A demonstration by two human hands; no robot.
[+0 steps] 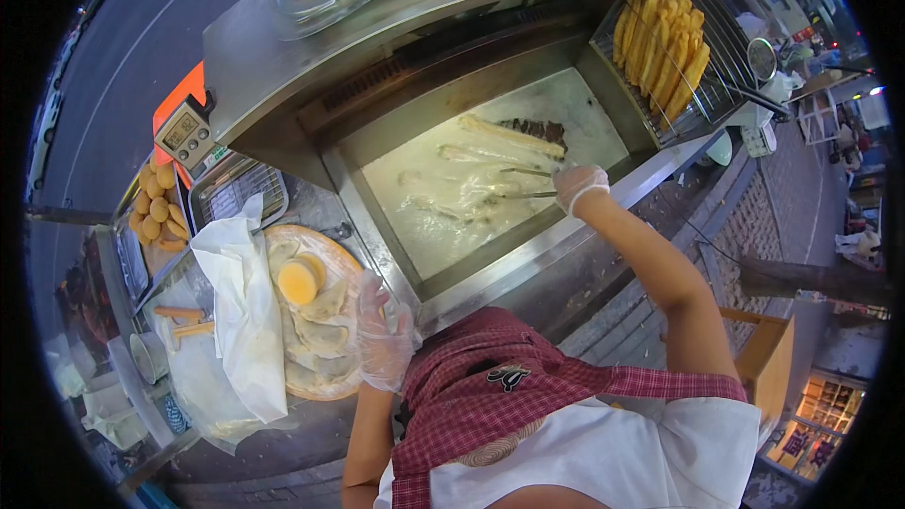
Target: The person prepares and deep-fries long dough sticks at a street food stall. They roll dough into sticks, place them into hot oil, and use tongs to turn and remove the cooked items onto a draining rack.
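Observation:
In a clear plastic glove, my right hand (580, 187) grips a pair of tongs or long chopsticks (529, 195); which of these I cannot tell. Its two thin prongs reach, spread apart, into the foaming oil of a steel deep fryer (495, 244). Pale dough sticks (512, 136) float in the foam beyond the prongs, beside a dark perforated piece (541, 131). My left hand (385, 336), also gloved, is at the right edge of a round wooden board (322, 392), fingers apart and nothing seen in it. Flat dumpling-like dough pieces (322, 336) lie on that board.
Fried dough sticks (661, 49) stand in a wire rack (717, 32) at the fryer's right. Two stacked yellow rounds (298, 281) and a white cloth (240, 318) rest on the board. A digital thermometer (185, 134) and a tray of fried balls (157, 205) are at left.

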